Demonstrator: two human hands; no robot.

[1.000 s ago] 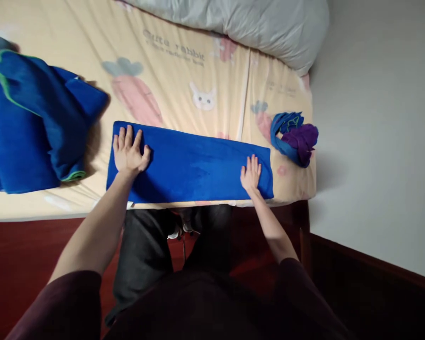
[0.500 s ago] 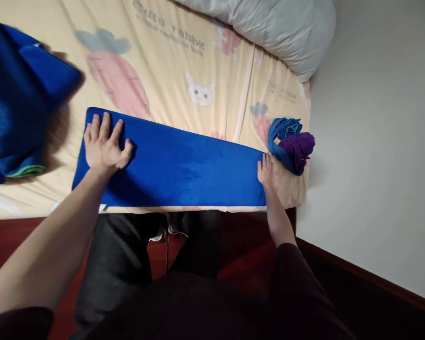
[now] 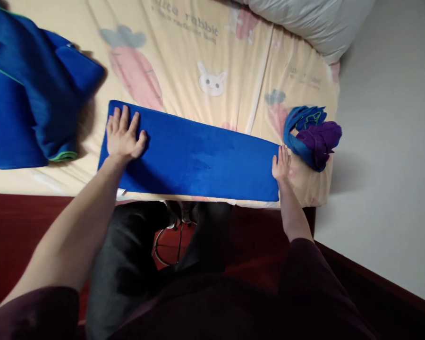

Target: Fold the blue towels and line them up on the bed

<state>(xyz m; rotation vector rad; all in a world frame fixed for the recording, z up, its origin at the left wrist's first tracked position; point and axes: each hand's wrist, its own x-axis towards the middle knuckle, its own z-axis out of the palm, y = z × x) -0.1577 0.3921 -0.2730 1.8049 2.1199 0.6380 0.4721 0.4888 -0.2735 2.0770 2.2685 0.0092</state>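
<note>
A blue towel (image 3: 198,153), folded into a long flat strip, lies along the near edge of the bed. My left hand (image 3: 124,137) rests flat on its left end with the fingers spread. At the opposite end, my right hand (image 3: 281,164) lies with straight fingers over the towel's right edge. Just beyond that hand is a bunched bundle of blue and purple cloth (image 3: 318,137). Neither hand grips anything.
Other blue towels (image 3: 12,127), one with green edging, are piled at the left of the bed. A patterned cream sheet (image 3: 184,71) covers the mattress. A pale pillow (image 3: 315,23) lies at the top, and a white wall (image 3: 393,141) borders the right.
The view has shifted, so the bed and everything on it appear farther right. Both hands keep their places at the two ends of the towel.
</note>
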